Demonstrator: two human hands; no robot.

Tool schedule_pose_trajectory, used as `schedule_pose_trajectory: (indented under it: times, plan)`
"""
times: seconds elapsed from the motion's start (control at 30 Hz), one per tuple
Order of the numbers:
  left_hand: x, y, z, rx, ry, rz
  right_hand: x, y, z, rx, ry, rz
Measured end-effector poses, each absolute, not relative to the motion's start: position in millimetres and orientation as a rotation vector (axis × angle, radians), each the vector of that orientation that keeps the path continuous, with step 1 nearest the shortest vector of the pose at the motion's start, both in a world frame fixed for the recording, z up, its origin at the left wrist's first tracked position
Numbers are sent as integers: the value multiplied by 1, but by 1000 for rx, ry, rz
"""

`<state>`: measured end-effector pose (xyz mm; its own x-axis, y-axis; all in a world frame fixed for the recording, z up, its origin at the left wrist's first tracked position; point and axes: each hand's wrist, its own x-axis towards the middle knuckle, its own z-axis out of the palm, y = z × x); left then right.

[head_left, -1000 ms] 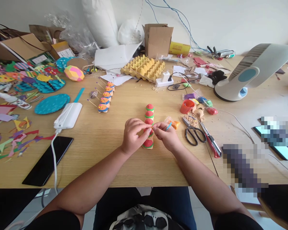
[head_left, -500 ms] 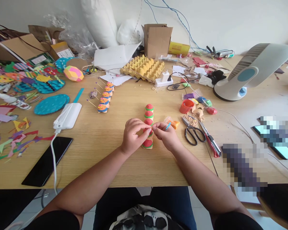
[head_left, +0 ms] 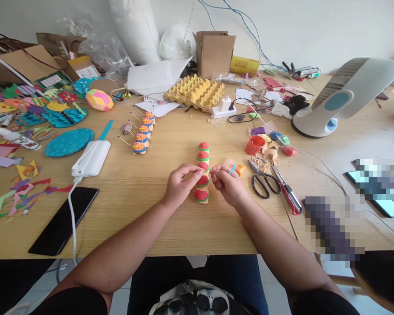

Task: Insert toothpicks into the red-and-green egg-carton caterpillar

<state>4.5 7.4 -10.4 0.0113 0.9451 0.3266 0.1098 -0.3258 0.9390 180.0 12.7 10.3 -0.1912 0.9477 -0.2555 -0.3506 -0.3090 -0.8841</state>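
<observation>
- Left hand (head_left: 179,186) and right hand (head_left: 228,186) are bare, forearms uncovered to the elbows.
- Short black sleeves (head_left: 75,302) sit at the upper arms.
- Black shirt front with a grey-white print (head_left: 197,299).
- Dark blue trousers (head_left: 239,275).

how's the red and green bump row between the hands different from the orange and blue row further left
The red-and-green row has red domes with green bands and no sticks that I can see; the orange-and-blue row has thin sticks poking out. The left hand and right hand are at the first row; nothing touches the second. The first runs straight away from the person, the second slants. Both lie on the wooden table as chains of rounded segments.
</observation>
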Motion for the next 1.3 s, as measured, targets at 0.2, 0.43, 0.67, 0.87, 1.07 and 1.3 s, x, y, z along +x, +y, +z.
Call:
schedule_pose_trajectory:
  times: [0.2,0.43,0.67,0.87,1.07,1.3]
  plan:
    - [4,8,-12,1539,1135,1400,178,10,15,-1038,-826,1773]
    - [4,8,-4,1672,1192,1433,185,19,16,-1030,-714,1679]
    - [6,7,-3,1977,1148,1475,197,26,20,-1035,-750,1545]
    - [6,7,-3,2190,1109,1467,197,21,22,-1060,-1165,1515]
    - [5,8,-2,2206,1141,1508,194,16,27,-1070,-1397,1482]
    - [5,8,1,2172,1124,1603,192,17,32,-1093,-1453,1503]
